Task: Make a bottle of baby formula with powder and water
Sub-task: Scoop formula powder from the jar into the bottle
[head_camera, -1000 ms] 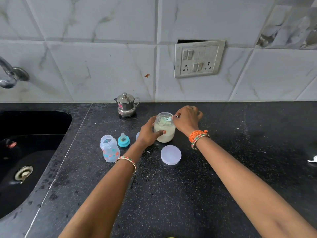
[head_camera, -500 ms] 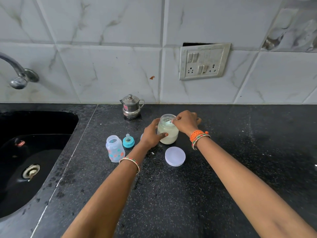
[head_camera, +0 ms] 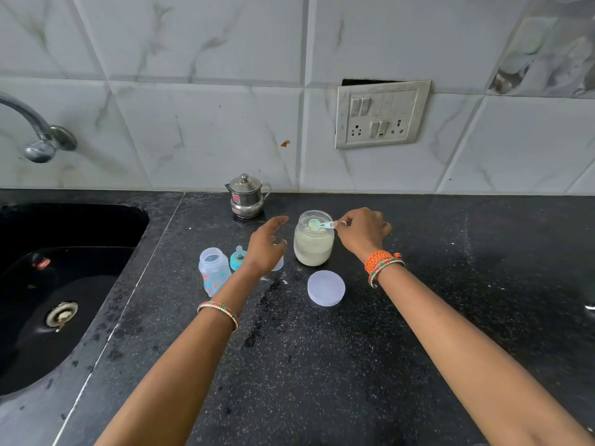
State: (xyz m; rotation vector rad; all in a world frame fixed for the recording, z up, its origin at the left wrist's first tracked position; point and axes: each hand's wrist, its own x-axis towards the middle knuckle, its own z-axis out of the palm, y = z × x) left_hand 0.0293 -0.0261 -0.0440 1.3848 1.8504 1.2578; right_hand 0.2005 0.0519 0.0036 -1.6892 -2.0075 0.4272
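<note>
A clear jar (head_camera: pixel 314 243) of pale formula powder stands open on the black counter. My right hand (head_camera: pixel 362 231) pinches the handle of a small light-blue scoop (head_camera: pixel 318 225) held over the jar's mouth. My left hand (head_camera: pixel 265 247) hovers just left of the jar with relaxed fingers, touching nothing. An uncapped clear baby bottle (head_camera: pixel 212 271) with printed shapes stands further left. Beside it sits the teal nipple ring (head_camera: pixel 238 259), partly hidden by my left hand. The jar's round pale lid (head_camera: pixel 326 288) lies flat in front of the jar.
A small steel pot with a lid (head_camera: pixel 247 196) stands by the tiled wall behind the jar. A black sink (head_camera: pixel 58 284) with a tap (head_camera: pixel 38 136) above it fills the left. A switch and socket plate (head_camera: pixel 381 114) is on the wall.
My left hand has let go of the jar and moved left, fingers loosened. My right hand has lifted the scoop up out of the powder to the jar's mouth.
</note>
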